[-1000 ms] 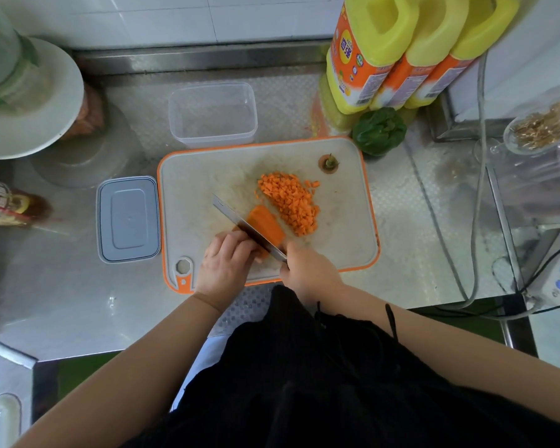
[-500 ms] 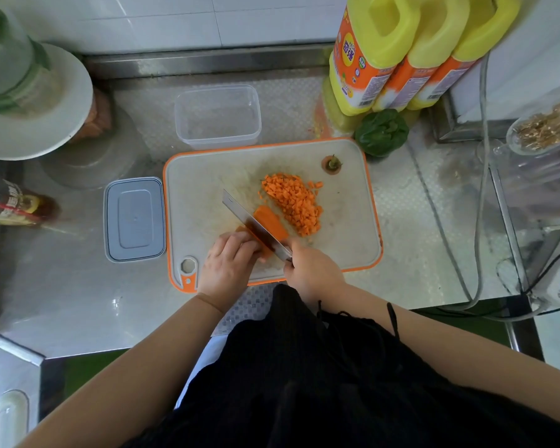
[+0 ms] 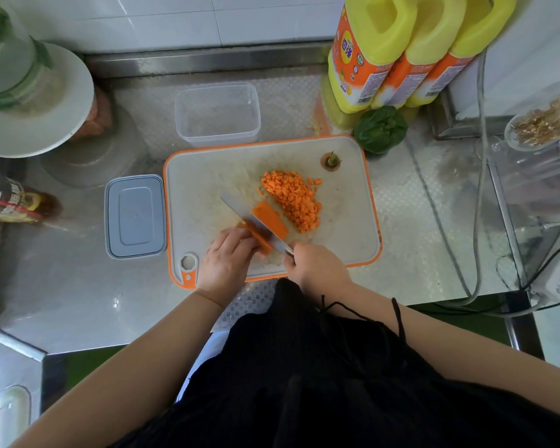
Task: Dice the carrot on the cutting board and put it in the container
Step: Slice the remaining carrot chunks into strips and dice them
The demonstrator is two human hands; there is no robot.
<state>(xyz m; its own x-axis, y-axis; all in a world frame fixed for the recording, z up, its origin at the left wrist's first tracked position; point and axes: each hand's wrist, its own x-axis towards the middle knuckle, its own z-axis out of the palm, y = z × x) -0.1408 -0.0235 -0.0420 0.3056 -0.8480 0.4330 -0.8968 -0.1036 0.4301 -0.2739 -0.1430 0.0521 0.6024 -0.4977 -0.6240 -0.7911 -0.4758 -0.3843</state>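
Steel tabletop (image 3: 401, 227) carries, at nine o'clock, a grey rectangular plastic lid (image 3: 135, 216) lying flat just beside the white cutting board with orange rim (image 3: 207, 176). At twelve o'clock of the board stands the clear rectangular plastic container (image 3: 218, 114), nothing visible in it. On the board, the left hand (image 3: 225, 261) has its grip curled on the near end of an orange carrot block (image 3: 269, 223). A steel knife blade (image 3: 244, 213) lies across that block, its handle gripped in the right hand (image 3: 317, 268). At two o'clock of the block sits a heap of diced carrot (image 3: 293, 200), then a carrot top (image 3: 331, 161). Beyond, a green pepper (image 3: 380, 129) rests by three yellow bottles (image 3: 398, 50).
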